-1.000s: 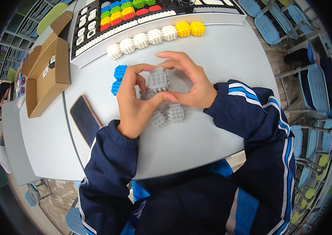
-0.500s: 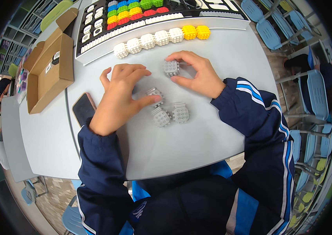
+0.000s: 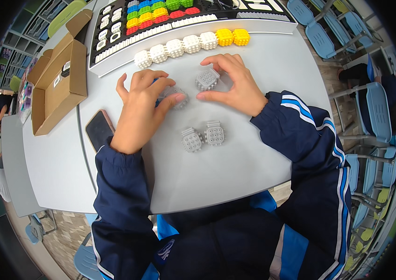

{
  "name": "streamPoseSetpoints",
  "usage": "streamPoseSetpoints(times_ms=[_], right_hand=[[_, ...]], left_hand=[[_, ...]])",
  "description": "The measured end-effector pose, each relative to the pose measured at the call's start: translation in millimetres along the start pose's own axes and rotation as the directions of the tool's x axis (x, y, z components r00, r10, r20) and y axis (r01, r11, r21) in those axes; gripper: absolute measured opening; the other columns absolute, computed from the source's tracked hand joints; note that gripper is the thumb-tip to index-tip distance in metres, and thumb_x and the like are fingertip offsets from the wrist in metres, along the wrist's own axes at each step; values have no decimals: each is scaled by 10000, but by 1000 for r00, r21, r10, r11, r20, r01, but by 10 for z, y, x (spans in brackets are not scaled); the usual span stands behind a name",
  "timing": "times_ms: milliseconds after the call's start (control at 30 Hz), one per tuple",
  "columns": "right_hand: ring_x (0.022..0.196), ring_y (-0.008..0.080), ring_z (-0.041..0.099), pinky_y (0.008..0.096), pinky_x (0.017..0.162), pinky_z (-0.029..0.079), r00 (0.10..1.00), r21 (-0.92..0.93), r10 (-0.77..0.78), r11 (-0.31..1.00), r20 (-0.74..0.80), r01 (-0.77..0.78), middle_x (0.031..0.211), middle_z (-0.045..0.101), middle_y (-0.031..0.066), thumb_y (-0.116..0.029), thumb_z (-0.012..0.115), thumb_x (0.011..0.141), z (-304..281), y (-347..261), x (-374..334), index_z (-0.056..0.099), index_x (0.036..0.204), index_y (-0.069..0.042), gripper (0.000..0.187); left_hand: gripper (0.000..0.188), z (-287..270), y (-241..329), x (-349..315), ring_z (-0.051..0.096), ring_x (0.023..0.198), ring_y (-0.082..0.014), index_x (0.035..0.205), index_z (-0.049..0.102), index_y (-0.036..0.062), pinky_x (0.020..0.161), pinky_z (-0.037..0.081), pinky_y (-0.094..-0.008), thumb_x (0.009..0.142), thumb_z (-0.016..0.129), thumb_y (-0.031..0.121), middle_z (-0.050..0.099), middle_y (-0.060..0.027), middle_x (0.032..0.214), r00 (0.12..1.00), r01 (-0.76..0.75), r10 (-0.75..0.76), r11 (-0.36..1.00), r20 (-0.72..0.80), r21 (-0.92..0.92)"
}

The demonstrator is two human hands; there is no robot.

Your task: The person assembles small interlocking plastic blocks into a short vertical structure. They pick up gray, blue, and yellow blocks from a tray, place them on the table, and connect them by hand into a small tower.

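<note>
My left hand [image 3: 143, 105] pinches a grey studded block [image 3: 179, 99] between thumb and fingers; motion blurs the block a little. Something blue [image 3: 161, 94] shows partly behind those fingers, mostly hidden. To the right, my right hand [image 3: 236, 86] has its thumb and index finger apart around another grey studded block [image 3: 207, 80], which sits tilted on the table. Nearer to me, two more grey studded blocks, a left one [image 3: 192, 140] and a right one [image 3: 215, 134], lie side by side.
A row of white [image 3: 174, 48] and yellow studded blocks [image 3: 233, 37] runs along a parts tray [image 3: 156, 44] at the back. On the left are an open cardboard box [image 3: 62, 88] and a phone [image 3: 99, 130]. Blue chairs [image 3: 374, 113] stand beyond the table's right edge.
My left hand has moved up and away from me, taking one grey block from beside the near pair. My right fingers have spread off their block, which is now turned.
</note>
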State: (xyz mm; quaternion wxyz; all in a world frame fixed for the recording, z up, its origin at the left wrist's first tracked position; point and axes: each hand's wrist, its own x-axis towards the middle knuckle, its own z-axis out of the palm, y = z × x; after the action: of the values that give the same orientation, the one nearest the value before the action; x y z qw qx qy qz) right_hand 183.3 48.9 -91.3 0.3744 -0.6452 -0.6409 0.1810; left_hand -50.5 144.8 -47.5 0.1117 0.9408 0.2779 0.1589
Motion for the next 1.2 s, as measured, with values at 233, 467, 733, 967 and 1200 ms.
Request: streamPoseSetpoints(times_ms=[233, 467, 733, 967, 1200], right_hand=[[1132, 253, 531, 379, 1021, 441, 972, 141, -234, 961, -31, 236, 1316, 548, 63, -131, 851, 754, 8, 126, -4, 589, 1356, -134, 656], [993, 183, 526, 321, 916, 466, 975, 186, -212, 963, 66, 197, 1123, 558, 49, -41, 826, 750, -31, 151, -2, 599, 1378, -139, 675], [991, 184, 522, 313, 895, 473, 969, 120, -242, 964, 39, 236, 1072, 545, 33, -177, 904, 739, 25, 144, -18, 634, 1343, -142, 662], [1052, 211, 517, 326, 935, 472, 964, 172, -256, 955, 77, 240, 1194, 593, 32, -96, 848, 759, -12, 160, 2, 643, 1333, -135, 611], [1076, 228, 533, 342, 914, 480, 961, 105, -275, 957, 39, 270, 1174, 612, 46, -98, 834, 777, 20, 159, -11, 643, 1317, -119, 573]], left_hand=[[558, -212, 0, -5, 510, 1299, -238, 1321, 641, 182, 1190, 136, -595, 796, 821, 129, 629, 3, 1321, 977, -99, 111, 993, 181, -69], [568, -196, -38, -3, 572, 1104, -206, 1305, 658, 187, 1185, 162, -575, 773, 821, 68, 626, -24, 1014, 979, -110, 114, 993, 168, -32], [555, -59, -21, -1, 558, 960, -214, 1257, 660, 150, 1098, 254, -542, 761, 871, 281, 576, -13, 859, 986, -133, 131, 991, 107, 10], [555, -126, -15, 14, 555, 1086, -254, 1230, 647, 116, 1105, 237, -584, 757, 864, 311, 635, -36, 970, 990, -113, 107, 992, 87, 60], [503, 24, -57, 33, 540, 1138, -271, 1181, 675, 83, 1085, 227, -592, 756, 864, 274, 658, -30, 1044, 978, -209, 209, 978, 14, -3]])
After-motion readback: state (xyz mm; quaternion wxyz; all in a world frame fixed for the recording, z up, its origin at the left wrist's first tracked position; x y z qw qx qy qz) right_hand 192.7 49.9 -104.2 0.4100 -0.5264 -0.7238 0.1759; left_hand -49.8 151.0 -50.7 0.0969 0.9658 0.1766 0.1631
